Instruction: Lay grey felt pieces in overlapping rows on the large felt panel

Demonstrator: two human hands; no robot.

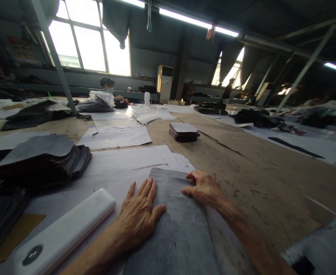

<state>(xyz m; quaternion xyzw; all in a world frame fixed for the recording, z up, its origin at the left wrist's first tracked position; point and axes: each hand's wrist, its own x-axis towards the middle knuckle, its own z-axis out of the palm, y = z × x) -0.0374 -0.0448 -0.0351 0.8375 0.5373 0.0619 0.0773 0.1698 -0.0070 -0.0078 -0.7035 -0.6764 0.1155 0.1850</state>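
A long grey cloth-like panel (pixel 176 221) lies in front of me, running from the bottom edge toward the middle of the table. My left hand (pixel 139 210) rests flat along its left edge, fingers spread and thumb on the grey surface. At the far right corner of the panel is my right hand (pixel 204 187), its fingers bent and its thumb and forefinger apart, touching the top near the edge. Whether the panel is a single layer or several cannot be seen. Left of my left hand lies a long white device (pixel 70 229) with a round dark spot at its near end.
Stacked grey pieces (pixel 42 152) stand at the left, with another dark pile (pixel 2 210) nearer me. A small stack of pieces (pixel 183 131) sits farther off. White paper sheets (pixel 122 133) cover parts of the tan table (pixel 256 183). A person (pixel 107 84) is across the table.
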